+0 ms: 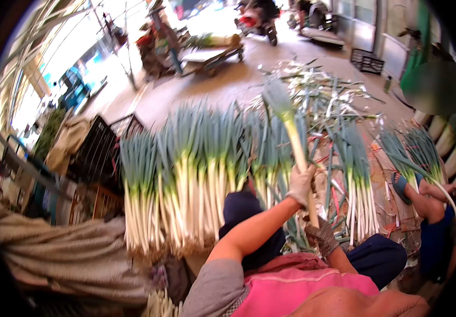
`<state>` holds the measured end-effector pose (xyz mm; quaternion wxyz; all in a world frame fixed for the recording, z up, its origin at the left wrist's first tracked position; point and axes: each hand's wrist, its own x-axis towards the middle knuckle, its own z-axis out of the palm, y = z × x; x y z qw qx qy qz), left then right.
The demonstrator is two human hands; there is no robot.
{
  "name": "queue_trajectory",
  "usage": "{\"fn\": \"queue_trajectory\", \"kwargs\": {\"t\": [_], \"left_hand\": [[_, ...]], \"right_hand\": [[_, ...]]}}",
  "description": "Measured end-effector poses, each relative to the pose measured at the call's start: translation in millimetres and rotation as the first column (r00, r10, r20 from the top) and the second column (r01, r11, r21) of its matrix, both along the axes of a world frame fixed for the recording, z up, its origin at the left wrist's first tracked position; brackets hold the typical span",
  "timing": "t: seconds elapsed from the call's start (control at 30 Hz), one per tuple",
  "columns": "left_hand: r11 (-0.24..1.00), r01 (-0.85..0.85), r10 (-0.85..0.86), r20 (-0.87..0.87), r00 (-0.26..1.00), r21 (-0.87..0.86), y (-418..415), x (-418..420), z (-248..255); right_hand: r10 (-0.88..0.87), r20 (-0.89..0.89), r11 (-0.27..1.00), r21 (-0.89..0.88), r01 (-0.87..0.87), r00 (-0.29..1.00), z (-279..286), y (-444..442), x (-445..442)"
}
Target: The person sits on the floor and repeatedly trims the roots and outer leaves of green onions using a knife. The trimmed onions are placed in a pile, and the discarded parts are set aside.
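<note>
In a light glove, my left hand (301, 185) is closed around the pale stalk of a large leek (296, 144), whose green leaves point away from me. Lower down, near the root end of that leek, is my right hand (321, 237) in a dark patterned glove; its fingers are partly hidden, and it seems to hold the stalk. Rows of leeks (196, 178) lie side by side to the left, roots towards me. Another group of leeks (356, 186) lies to the right of my hands.
Leaf trimmings (323, 93) are heaped on the floor ahead. Black plastic crates (93, 146) and brown sacking (65, 253) are at the left. A person in sandals (430, 202) sits at the right beside more leeks. A low cart (212, 57) and a motorbike (257, 21) stand farther off.
</note>
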<state>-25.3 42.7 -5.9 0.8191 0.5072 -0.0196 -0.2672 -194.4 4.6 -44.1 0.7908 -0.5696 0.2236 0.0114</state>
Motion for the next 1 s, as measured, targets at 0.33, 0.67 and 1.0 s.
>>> {"fn": "queue_trajectory", "kwargs": {"t": [0.33, 0.67, 1.0], "left_hand": [[0.976, -0.150, 0.178, 0.175, 0.968, -0.160, 84, 43, 83], [0.923, -0.313, 0.248, 0.273, 0.929, 0.225, 308, 124, 50], [0.448, -0.233, 0.251, 0.128, 0.959, 0.863, 411, 60, -134]], "right_hand": [[0.060, -0.059, 0.841, -0.535, -0.082, 0.996, -108, -31, -59], [-0.020, -0.200, 0.926, -0.374, -0.058, 0.980, -106, -60, -43], [0.172, -0.283, 0.673, -0.665, -0.323, 0.943, -143, -63, -55]]}}
